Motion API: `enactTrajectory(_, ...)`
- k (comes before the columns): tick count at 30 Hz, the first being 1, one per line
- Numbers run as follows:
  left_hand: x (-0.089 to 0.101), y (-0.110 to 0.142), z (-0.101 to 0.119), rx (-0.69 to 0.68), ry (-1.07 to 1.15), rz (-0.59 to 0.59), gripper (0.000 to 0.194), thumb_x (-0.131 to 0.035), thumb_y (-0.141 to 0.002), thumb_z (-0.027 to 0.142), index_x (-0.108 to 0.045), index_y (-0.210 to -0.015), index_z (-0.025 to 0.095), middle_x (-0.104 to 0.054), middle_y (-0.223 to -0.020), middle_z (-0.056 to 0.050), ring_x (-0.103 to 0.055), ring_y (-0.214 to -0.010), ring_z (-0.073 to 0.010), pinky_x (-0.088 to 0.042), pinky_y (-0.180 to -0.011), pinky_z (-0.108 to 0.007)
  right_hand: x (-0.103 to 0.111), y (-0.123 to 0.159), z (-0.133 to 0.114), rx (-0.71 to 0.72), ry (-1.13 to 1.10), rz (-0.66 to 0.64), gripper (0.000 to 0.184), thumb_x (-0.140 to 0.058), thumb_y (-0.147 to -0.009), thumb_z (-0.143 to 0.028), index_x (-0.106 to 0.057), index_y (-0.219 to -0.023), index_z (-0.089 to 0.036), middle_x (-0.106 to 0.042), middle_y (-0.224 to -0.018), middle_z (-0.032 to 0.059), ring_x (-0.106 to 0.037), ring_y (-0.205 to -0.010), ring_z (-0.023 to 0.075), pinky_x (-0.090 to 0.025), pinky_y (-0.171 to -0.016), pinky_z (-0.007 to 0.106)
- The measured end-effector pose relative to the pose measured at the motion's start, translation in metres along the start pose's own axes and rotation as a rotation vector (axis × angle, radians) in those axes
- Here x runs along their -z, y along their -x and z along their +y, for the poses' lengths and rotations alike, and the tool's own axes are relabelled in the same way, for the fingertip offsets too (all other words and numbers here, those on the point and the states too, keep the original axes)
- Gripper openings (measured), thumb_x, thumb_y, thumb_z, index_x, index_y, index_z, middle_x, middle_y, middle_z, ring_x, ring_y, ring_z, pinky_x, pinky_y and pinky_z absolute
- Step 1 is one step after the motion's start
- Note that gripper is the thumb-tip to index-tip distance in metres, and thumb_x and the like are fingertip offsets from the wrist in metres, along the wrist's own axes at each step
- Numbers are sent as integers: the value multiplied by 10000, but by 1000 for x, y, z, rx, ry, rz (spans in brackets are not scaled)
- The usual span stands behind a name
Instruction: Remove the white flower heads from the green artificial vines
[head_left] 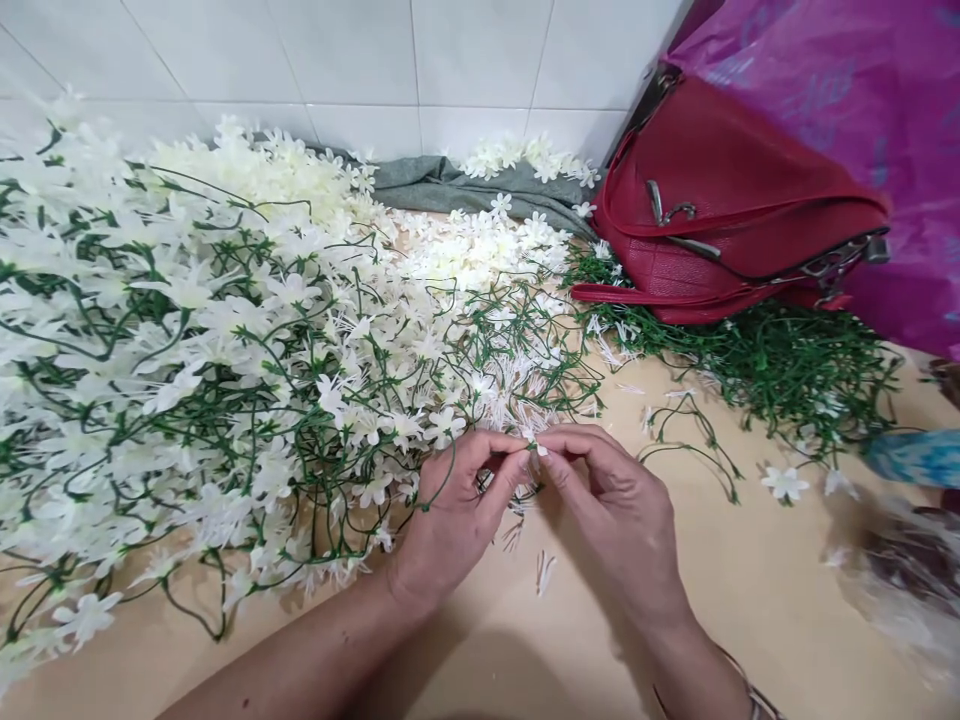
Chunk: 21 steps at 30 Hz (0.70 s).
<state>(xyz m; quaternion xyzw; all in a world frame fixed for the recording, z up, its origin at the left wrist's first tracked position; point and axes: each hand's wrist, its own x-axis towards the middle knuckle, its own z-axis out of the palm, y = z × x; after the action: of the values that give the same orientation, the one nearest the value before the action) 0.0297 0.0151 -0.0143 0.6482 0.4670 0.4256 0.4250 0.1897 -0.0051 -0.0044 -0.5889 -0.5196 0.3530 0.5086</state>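
Observation:
Between my two hands, at the front middle of the table, is a small white artificial flower (pixel 531 440) with a green base. My left hand (pixel 465 490) is closed, its thumb and forefinger pinching the flower's green stem end. A green stem loops past that hand's knuckles. My right hand (pixel 615 500) pinches the white petals with thumb and forefinger, fingertips almost touching the left ones. Just behind the hands lie loose white stamens (pixel 514 385) and green stems. My fingers partly cover the flower.
A big heap of white flowers on green stems (pixel 225 350) fills the left. Loose blossoms (pixel 480 245) lie behind. At right are a pile of green stems (pixel 795 365), a red handbag (pixel 720 180), a purple plastic bag (pixel 900 150) and a blue-patterned item (pixel 915 457).

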Motion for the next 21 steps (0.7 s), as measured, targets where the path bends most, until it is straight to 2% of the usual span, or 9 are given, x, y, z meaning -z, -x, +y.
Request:
enactTrajectory(2,-1,0,-1,26,35,-2,99,-641,-998,272,-711,-1013,204,-764,-854,-25,-722,-741,-146,-567,-700,-273,-3,0,-1,-96,-89,-14,66,-722,-910,-238,-777,-903,-274,-735,-967,45,-676,-932,221,-548,-858,379)
enactTrajectory(5,-2,1,-3,52,50,-4,110,-633,-1003,297,-700,-1001,210,-759,-844,-21,-723,-752,-148,-573,-707,-273,-8,2,-3,-137,-152,-10,53,-728,-906,-240,-770,-892,-268,-723,-939,37,-669,-880,204,-551,-826,361)
enactTrajectory(10,-3,2,-5,74,16,-15,129,-610,-1009,294,-689,-963,202,-751,-839,-27,-714,-765,-156,-574,-710,-276,-15,9,4,-25,-48,58,78,-688,-947,-238,-760,-934,-267,-714,-1006,60,-668,-987,222,-541,-875,373)
enactTrajectory(15,-3,-1,-5,73,48,3,115,-608,-1008,281,-667,-950,202,-739,-816,-21,-710,-758,-157,-576,-703,-275,-18,10,7,62,36,61,91,-660,-967,-242,-740,-931,-266,-714,-990,65,-674,-957,228,-539,-882,399)
enactTrajectory(19,-1,-2,-4,49,138,-22,123,-602,-1020,294,-684,-994,206,-735,-836,-29,-710,-776,-160,-583,-732,-289,-12,7,-3,85,-13,81,26,-702,-950,-282,-727,-948,-274,-684,-1033,70,-640,-1064,241,-519,-948,393)
enactTrajectory(21,0,-2,-4,29,178,-39,130,-603,-1024,305,-693,-1033,211,-737,-838,-28,-715,-773,-161,-587,-740,-299,-5,5,-6,64,-75,100,96,-662,-982,-342,-728,-1004,-276,-672,-1113,82,-612,-1151,249,-495,-999,387)
